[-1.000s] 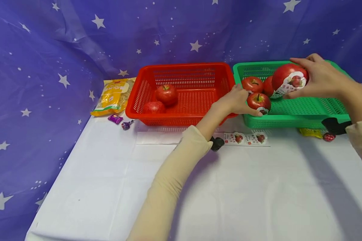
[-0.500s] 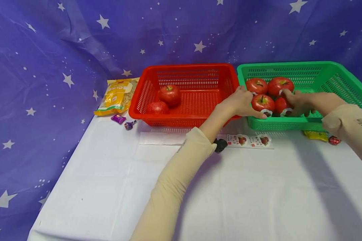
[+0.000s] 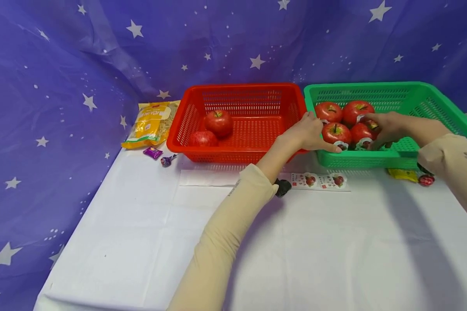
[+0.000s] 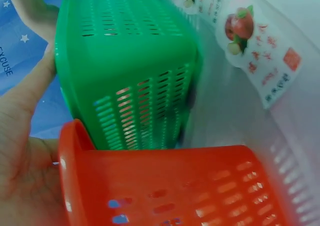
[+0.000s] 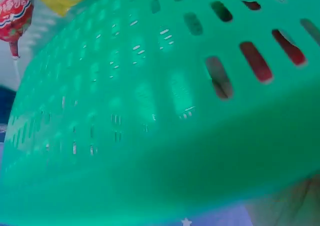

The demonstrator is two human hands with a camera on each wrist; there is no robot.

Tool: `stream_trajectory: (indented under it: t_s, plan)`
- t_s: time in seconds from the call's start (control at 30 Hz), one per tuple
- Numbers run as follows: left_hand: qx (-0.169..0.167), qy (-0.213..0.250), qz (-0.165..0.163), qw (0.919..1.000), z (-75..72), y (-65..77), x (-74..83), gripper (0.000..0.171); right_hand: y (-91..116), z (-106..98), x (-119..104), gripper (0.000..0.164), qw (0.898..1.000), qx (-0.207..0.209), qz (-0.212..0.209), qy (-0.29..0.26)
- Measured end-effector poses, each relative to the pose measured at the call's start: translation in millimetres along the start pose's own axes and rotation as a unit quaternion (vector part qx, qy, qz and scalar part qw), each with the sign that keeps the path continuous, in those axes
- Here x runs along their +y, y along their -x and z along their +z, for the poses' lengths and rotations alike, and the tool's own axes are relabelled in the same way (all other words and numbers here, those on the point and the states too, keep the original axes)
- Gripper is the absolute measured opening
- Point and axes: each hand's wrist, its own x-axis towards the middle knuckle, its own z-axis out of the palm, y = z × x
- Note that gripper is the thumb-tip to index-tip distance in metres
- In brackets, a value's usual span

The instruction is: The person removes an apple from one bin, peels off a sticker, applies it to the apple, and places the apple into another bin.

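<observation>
Left hand (image 3: 306, 134): arm stretched way out, draped where red basket (image 3: 225, 156) meets green basket (image 3: 373, 160), thumb straight, can't tell if gripping
Right hand (image 3: 391, 125): curled round the apple (image 3: 359, 130)
Apple: in green basket, between both hands
</observation>
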Motion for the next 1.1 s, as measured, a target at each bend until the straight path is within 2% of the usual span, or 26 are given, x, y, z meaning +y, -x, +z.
stream_trajectory:
  t_s: [0.1,0.17,0.23,0.3,0.37,0.43,0.5,0.57,0.63,0.7,0.8,0.93,1.03,1.1]
  plan:
    - [0.005,0.007,0.023,0.9997,7.6,3.9,-4.3,0.074,0,1,0,0.109,0.999,0.021,0.008,0.022]
    - [0.002,0.021,0.044,0.9988,13.0,12.8,-8.5,0.068,0,0,-2,0.112,0.999,0.038,0.007,0.033]
    - [0.003,0.047,0.060,0.9971,15.7,28.1,-17.7,0.065,0,-3,-10,0.111,0.997,0.069,0.003,0.043]
    - [0.011,0.073,0.057,0.9957,14.0,49.8,-33.9,0.075,-1,-9,-23,0.109,0.995,0.091,-0.009,0.034]
    - [0.046,0.102,0.033,0.9932,8.7,73.7,-59.2,0.086,-5,-18,-44,0.107,0.994,0.109,-0.021,0.019]
    - [0.098,0.132,-0.015,0.9863,2.0,97.6,-91.4,0.095,-11,-29,-70,0.104,0.991,0.124,-0.041,0.009]
    - [0.155,0.156,-0.068,0.9730,-2.0,118.3,-126.7,0.100,-19,-39,-100,0.102,0.989,0.135,-0.061,0.004]
    - [0.190,0.169,-0.127,0.9585,-3.0,135.7,-160.1,0.107,-29,-48,-133,0.099,0.986,0.142,-0.083,0.003]
    - [0.191,0.176,-0.183,0.9481,-1.9,150.0,-186.8,0.112,-39,-53,-166,0.097,0.984,0.143,-0.105,0.005]
    - [0.174,0.186,-0.217,0.9424,0.2,160.6,-205.5,0.114,-52,-55,-197,0.095,0.983,0.136,-0.126,0.012]
    - [0.157,0.206,-0.236,0.9368,3.0,170.5,-219.4,0.114,-74,-48,-240,0.092,0.981,0.116,-0.151,0.035]
    - [0.168,0.210,-0.232,0.9348,3.4,175.4,-222.3,0.109,-100,-33,-288,0.086,0.979,0.086,-0.165,0.079]
    - [0.172,0.200,-0.234,0.9359,1.6,176.3,-220.3,0.108,-111,-20,-314,0.085,0.982,0.054,-0.143,0.114]
    - [0.170,0.197,-0.234,0.9366,0.3,176.4,-218.3,0.108,-114,-13,-327,0.087,0.985,0.025,-0.110,0.129]
